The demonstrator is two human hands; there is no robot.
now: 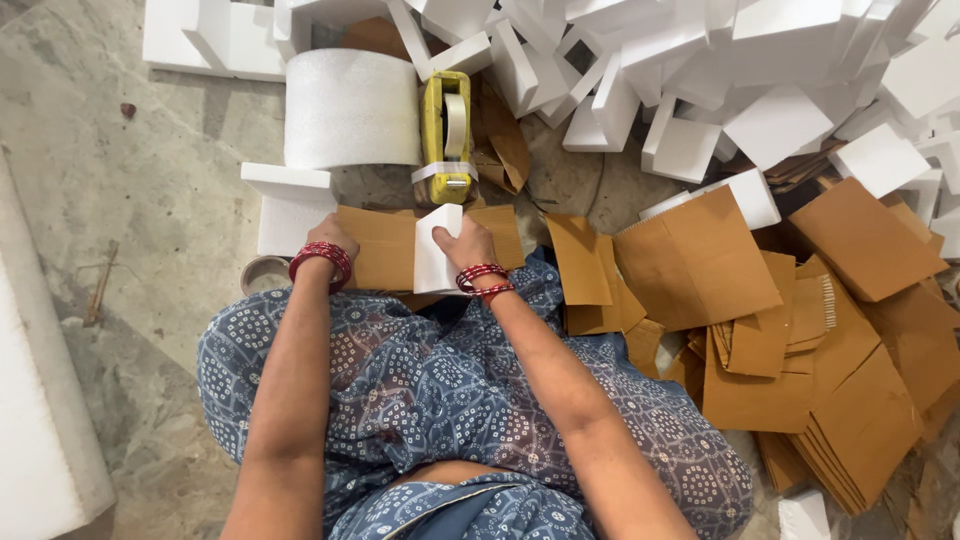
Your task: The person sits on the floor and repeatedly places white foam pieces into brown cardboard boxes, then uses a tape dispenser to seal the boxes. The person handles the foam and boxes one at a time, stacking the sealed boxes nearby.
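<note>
Head view: I sit on the floor (130, 200) with a cardboard sheet (385, 245) across my lap edge and a small white foam block (437, 262) standing on it. My right hand (466, 243) has its fingers closed round the block's right side, thumb on the face, holding it upright. My left hand (330, 238) lies on the left part of the sheet; its fingers curl over the far edge, so I cannot tell whether they grip the sheet or only press it flat.

I judge this to be the wrapping step: block placed, cardboard not yet folded round it. The next move calls for a firm hold on the block while the sheet comes up snug against it, then a free hand for the tape.

The yellow tape dispenser (447, 135) sits just beyond the block, a strip of tape hanging off its near end, almost touching the block's top. Left of it stands a roll of white foam sheet (350, 108), and a foam slab (290, 205) touches the sheet's left edge. A heap of foam pieces (700, 70) fills the far side, and loose cardboard sheets (760, 310) are stacked to my right. A tape roll (262, 272) lies by my left wrist. The dispenser is close enough to crowd the fold.
</note>
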